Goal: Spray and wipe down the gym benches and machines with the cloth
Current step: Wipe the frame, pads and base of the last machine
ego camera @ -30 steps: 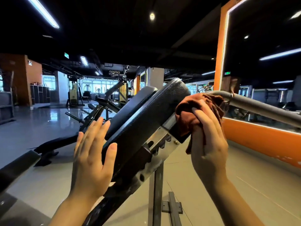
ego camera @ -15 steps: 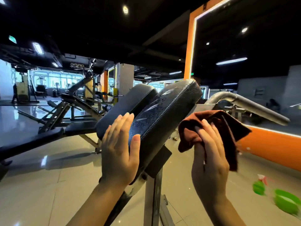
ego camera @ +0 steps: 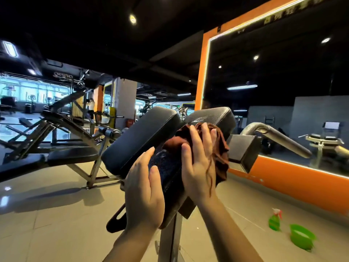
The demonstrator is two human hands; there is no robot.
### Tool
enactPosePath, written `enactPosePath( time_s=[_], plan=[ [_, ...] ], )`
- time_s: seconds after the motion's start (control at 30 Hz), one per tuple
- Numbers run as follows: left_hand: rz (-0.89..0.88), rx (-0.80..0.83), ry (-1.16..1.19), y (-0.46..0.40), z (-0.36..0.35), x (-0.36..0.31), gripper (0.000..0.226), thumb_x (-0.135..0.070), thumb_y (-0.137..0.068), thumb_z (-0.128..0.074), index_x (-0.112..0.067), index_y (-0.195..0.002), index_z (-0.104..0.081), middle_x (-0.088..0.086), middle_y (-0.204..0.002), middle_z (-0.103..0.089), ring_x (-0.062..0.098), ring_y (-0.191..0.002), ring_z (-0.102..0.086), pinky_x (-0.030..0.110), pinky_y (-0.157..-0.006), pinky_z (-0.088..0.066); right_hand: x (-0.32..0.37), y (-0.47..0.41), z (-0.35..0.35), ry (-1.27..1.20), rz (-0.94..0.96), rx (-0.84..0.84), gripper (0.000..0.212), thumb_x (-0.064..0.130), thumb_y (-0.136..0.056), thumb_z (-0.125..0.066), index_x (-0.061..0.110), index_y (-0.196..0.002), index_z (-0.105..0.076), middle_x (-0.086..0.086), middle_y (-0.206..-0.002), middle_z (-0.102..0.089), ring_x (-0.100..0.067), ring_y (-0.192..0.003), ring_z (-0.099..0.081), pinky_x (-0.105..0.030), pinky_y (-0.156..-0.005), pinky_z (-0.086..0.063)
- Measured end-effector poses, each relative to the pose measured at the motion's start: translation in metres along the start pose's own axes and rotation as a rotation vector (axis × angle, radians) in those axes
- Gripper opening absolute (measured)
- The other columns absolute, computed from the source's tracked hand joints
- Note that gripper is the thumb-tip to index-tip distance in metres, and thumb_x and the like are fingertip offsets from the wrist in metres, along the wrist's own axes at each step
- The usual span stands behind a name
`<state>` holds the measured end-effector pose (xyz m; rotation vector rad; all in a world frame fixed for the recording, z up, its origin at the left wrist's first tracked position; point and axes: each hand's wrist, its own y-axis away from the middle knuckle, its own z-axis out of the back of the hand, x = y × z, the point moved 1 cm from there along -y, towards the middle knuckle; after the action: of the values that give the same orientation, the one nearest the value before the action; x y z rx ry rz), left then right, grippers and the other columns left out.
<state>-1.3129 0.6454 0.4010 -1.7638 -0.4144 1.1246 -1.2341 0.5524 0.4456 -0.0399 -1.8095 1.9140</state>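
Two black padded cushions sit side by side on a tilted machine frame in front of me. The right pad (ego camera: 213,115) is wet with spray droplets. My right hand (ego camera: 200,167) presses a brown cloth (ego camera: 219,148) flat against that pad with straight fingers. My left hand (ego camera: 143,193) lies flat with straight fingers on the lower left side of the same pad, next to the left pad (ego camera: 143,137). A green spray bottle (ego camera: 274,220) stands on the floor at the lower right.
A green bowl (ego camera: 301,238) sits on the tiled floor beside the bottle. A grey metal handle bar (ego camera: 279,138) juts out to the right of the pads. An orange-framed mirror wall (ego camera: 283,188) runs along the right. Other black benches (ego camera: 71,156) stand to the left.
My right hand has brought the cloth from the side of the frame onto the wet face of the right pad. My left hand has stayed on the pad. The view has turned right and down.
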Motion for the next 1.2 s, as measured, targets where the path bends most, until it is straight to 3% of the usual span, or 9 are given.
enactPosePath(
  time_s=[0.13, 0.3, 0.53, 0.63, 0.73, 0.83, 1.0, 1.13, 1.2],
  plan=[
    [-0.039, 0.01, -0.014, 0.0, -0.005, -0.002, 0.038, -0.038, -0.097, -0.028, -0.038, -0.132, -0.043, -0.026, -0.126, -0.047, -0.003, -0.121, -0.043, 0.04, -0.102, -0.043, 0.001, -0.055, 0.011, 0.068, -0.208, 0.036, 0.061, 0.055, -0.092, -0.036, 0.036, -0.149, -0.028, 0.01, -0.162, -0.002, -0.006, -0.146, 0.014, -0.041, -0.12, 0.004],
    [-0.086, -0.003, -0.065, 0.01, -0.009, 0.007, 0.038, -0.033, -0.098, -0.029, -0.033, -0.134, -0.042, -0.018, -0.13, -0.049, 0.017, -0.124, -0.052, 0.057, -0.094, -0.048, -0.004, -0.059, 0.018, 0.052, -0.211, 0.017, 0.058, 0.036, -0.099, -0.049, 0.029, -0.151, -0.026, 0.002, -0.163, 0.0, -0.015, -0.148, 0.011, -0.043, -0.121, 0.004],
    [-0.057, 0.038, -0.008, 0.015, -0.005, 0.006, 0.039, -0.053, -0.099, -0.021, -0.047, -0.135, -0.037, -0.034, -0.128, -0.045, 0.007, -0.123, -0.05, 0.053, -0.098, -0.047, 0.022, 0.042, 0.003, -0.161, -0.161, 0.055, 0.051, 0.045, -0.099, -0.034, 0.04, -0.148, -0.02, 0.023, -0.158, 0.01, 0.0, -0.145, 0.016, -0.029, -0.12, 0.006],
    [-0.023, 0.086, -0.01, 0.014, -0.002, 0.005, 0.055, -0.061, -0.098, -0.015, -0.033, -0.13, -0.049, -0.018, -0.126, -0.055, 0.016, -0.121, -0.054, 0.056, -0.1, -0.045, 0.034, 0.09, 0.001, -0.235, -0.214, 0.142, 0.049, 0.055, -0.094, -0.026, 0.056, -0.142, -0.015, 0.033, -0.155, 0.013, 0.002, -0.145, 0.014, -0.023, -0.117, 0.005],
    [0.007, 0.181, -0.019, 0.016, 0.007, 0.004, 0.06, -0.07, -0.093, -0.016, -0.034, -0.126, -0.052, -0.02, -0.126, -0.054, -0.001, -0.122, -0.048, 0.04, -0.106, -0.042, 0.037, 0.101, 0.012, -0.209, -0.24, 0.243, 0.046, 0.061, -0.091, -0.018, 0.072, -0.134, -0.007, 0.042, -0.15, 0.015, 0.01, -0.142, 0.014, -0.025, -0.115, 0.0],
    [0.127, 0.27, -0.006, 0.017, 0.024, -0.004, 0.047, -0.081, -0.079, -0.039, -0.053, -0.116, -0.046, -0.034, -0.118, -0.049, -0.007, -0.117, -0.045, 0.019, -0.095, -0.041, 0.033, 0.094, 0.03, -0.198, -0.208, 0.29, 0.045, 0.063, -0.088, -0.019, 0.064, -0.134, -0.02, 0.047, -0.147, 0.005, 0.014, -0.141, 0.005, -0.025, -0.116, -0.011],
    [0.113, 0.267, 0.008, 0.015, 0.039, -0.02, 0.036, -0.028, -0.083, -0.072, -0.051, -0.105, -0.054, -0.026, -0.108, -0.06, -0.007, -0.107, -0.055, 0.012, -0.083, -0.05, 0.03, 0.071, 0.051, -0.137, -0.037, 0.151, 0.043, 0.044, -0.094, -0.04, 0.041, -0.136, -0.04, 0.018, -0.14, -0.043, -0.009, -0.129, -0.043, -0.037, -0.101, -0.047],
    [0.105, 0.277, 0.018, 0.003, 0.046, -0.026, 0.038, -0.012, -0.088, -0.066, -0.044, -0.105, -0.058, -0.023, -0.106, -0.063, -0.006, -0.105, -0.057, 0.012, -0.091, -0.049, 0.024, 0.042, 0.059, 0.074, 0.021, 0.167, 0.074, 0.017, -0.078, -0.078, 0.033, -0.14, -0.04, 0.002, -0.139, -0.037, -0.01, -0.101, -0.048, -0.023, -0.076, -0.052],
    [0.097, 0.271, 0.009, -0.002, 0.051, -0.028, 0.038, -0.012, -0.087, -0.065, -0.044, -0.105, -0.058, -0.021, -0.105, -0.064, -0.003, -0.104, -0.058, 0.015, -0.089, -0.051, 0.026, 0.03, 0.058, 0.174, 0.117, 0.186, 0.05, 0.015, -0.079, -0.074, 0.024, -0.126, -0.059, -0.003, -0.127, -0.05, -0.011, -0.09, -0.051, -0.024, -0.069, -0.052]
  ],
)
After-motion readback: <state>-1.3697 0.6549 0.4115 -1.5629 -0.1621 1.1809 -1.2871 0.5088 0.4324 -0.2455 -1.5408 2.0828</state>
